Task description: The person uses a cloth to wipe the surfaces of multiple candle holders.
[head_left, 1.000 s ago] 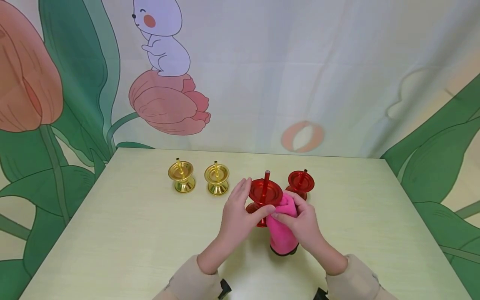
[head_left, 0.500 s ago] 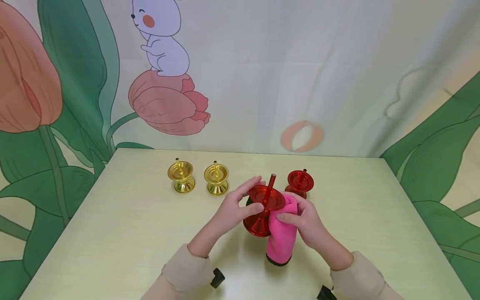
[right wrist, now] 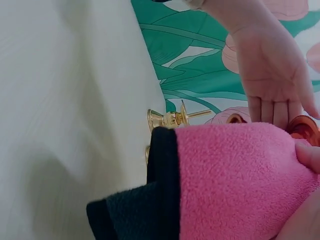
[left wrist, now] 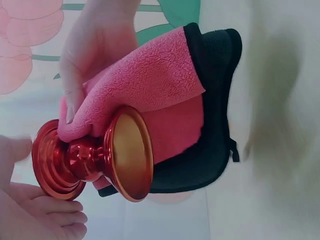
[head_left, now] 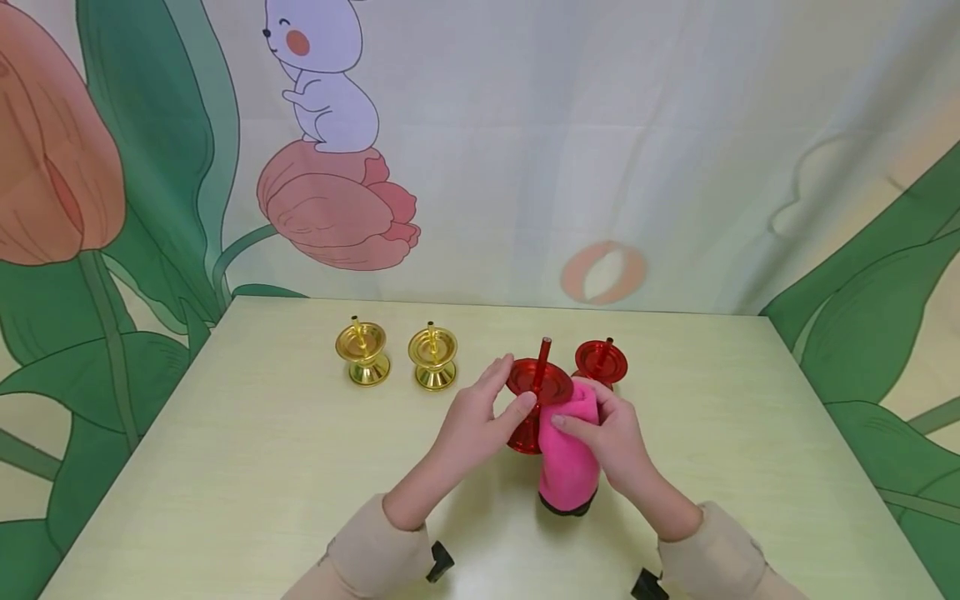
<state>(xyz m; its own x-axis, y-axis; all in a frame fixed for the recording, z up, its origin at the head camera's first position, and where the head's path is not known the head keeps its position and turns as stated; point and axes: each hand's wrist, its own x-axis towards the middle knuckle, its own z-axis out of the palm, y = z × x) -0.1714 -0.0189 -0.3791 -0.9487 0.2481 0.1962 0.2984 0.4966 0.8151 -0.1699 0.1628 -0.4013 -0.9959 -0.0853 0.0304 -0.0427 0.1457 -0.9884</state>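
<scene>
The step in hand looks like wiping: the person holds one red holder (head_left: pixel 555 387) above the table (head_left: pixel 262 475), in front of the body, with a pink cloth (head_left: pixel 567 462) drawn round its stem between dish and base. It leans slightly, its peg tipped rightward, and the left wrist view shows the underside of its base (hollow and golden inside).

The left hand (head_left: pixel 469 425) is partly spread, thumb at one side of the dish rim and fingers at the other, so the holder sits between them. The right hand (head_left: pixel 613 433) is closed on the cloth, thumb in front and fingers largely hidden behind; the cloth's dark-edged end hangs loose below.

The next move probably calls for a steady left grip while the cloth is worked round the stem, or the holder turned within it; smooth metal could slip if the thumb eased off. Just behind stands the other red holder (head_left: pixel 601 360); two gold holders (head_left: pixel 435 350) stand well apart, leftward.
</scene>
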